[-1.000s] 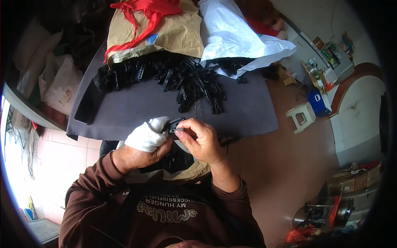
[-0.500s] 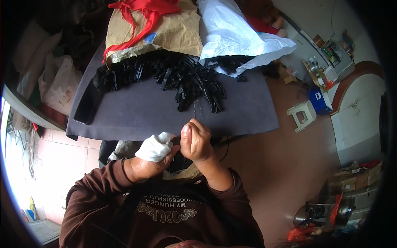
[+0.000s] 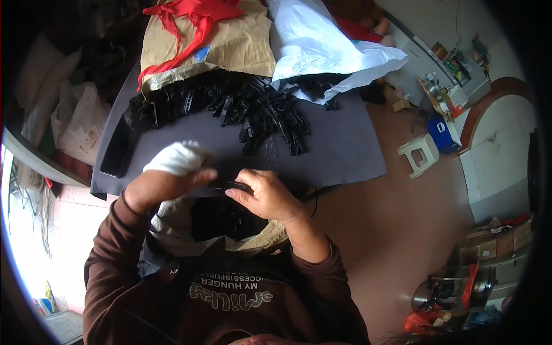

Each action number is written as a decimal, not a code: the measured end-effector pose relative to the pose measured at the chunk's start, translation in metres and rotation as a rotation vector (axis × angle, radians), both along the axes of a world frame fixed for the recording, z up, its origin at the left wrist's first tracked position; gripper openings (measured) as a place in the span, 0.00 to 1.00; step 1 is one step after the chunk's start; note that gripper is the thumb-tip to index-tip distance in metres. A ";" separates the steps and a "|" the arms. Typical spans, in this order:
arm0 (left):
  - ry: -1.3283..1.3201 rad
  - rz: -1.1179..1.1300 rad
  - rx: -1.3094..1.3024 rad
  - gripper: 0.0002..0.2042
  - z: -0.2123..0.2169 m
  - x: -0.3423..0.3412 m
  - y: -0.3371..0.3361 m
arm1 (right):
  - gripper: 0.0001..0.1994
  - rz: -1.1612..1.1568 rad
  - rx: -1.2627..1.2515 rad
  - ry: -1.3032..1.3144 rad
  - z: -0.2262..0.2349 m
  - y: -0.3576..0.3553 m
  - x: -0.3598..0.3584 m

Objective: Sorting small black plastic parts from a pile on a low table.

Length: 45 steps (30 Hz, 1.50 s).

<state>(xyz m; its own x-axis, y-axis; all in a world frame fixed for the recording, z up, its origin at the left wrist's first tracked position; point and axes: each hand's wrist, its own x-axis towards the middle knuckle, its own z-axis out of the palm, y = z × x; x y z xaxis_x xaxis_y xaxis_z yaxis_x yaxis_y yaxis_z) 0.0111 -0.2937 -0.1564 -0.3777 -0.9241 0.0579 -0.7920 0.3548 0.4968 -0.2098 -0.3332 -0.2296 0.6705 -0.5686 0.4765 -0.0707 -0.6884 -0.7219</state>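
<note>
Between thumb and fingers of my right hand [image 3: 265,192] is a slim black plastic part [image 3: 233,185], pointing left above the near edge of the table. My left hand [image 3: 178,169] hovers to its left, with white cloth [image 3: 175,159] covering its fingers and the thumb bare. Motion smears that hand, so its grip is unclear; the thumb ends close to the black part's tip. Farther back, a heap of similar black parts [image 3: 253,115] spills from a tan sack [image 3: 230,49] onto the dark grey table cover [image 3: 190,138].
A white sack [image 3: 313,49] with more black parts stands beside the tan one. Red cloth [image 3: 201,26] lies over the tan sack. A black phone [image 3: 117,154] rests at the table's left. Below my hands sits an open sack [image 3: 267,237] holding dark parts. A stool [image 3: 418,155] stands right.
My hands have moved apart: the left has gone up and to the left, while the right has turned, showing the black part. The open sack below shows more fully.
</note>
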 end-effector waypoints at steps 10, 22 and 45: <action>-0.053 -0.053 -0.353 0.16 -0.040 -0.036 -0.071 | 0.13 0.012 0.019 0.186 0.016 -0.002 -0.006; -0.008 0.064 -0.330 0.05 -0.058 0.006 -0.024 | 0.11 -0.442 -0.432 0.337 0.000 -0.032 0.004; 0.303 -0.124 -0.345 0.08 -0.047 -0.030 0.022 | 0.08 -0.059 -0.069 -0.015 0.032 0.000 -0.010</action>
